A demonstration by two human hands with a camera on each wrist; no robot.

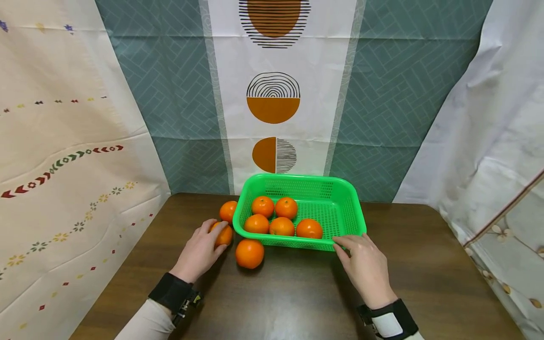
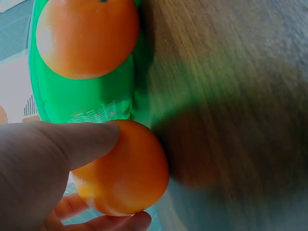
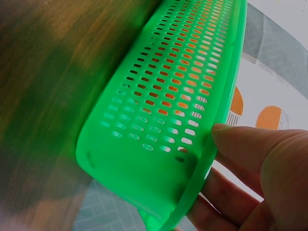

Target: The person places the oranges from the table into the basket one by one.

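Observation:
My left hand (image 1: 201,249) grips an orange (image 2: 127,173) just left of the green basket, thumb on one side and fingers curled round the other. My right hand (image 1: 364,264) pinches the near right rim of the green plastic basket (image 3: 139,178), its thumb outside and fingers over the inner side. Inside the basket, several oranges (image 1: 282,226) sit toward the left and middle. One loose orange (image 1: 250,253) lies on the table in front of the basket's near left corner. Another orange (image 1: 228,211) rests beside the basket's left end, beyond my left hand.
The basket stands at the back of a dark wooden table (image 1: 289,293). Behind it hangs a patterned cloth (image 1: 274,61) in white and green. Light embroidered cloth (image 1: 76,189) drapes along the left side, and pale fabric (image 1: 501,141) hangs on the right.

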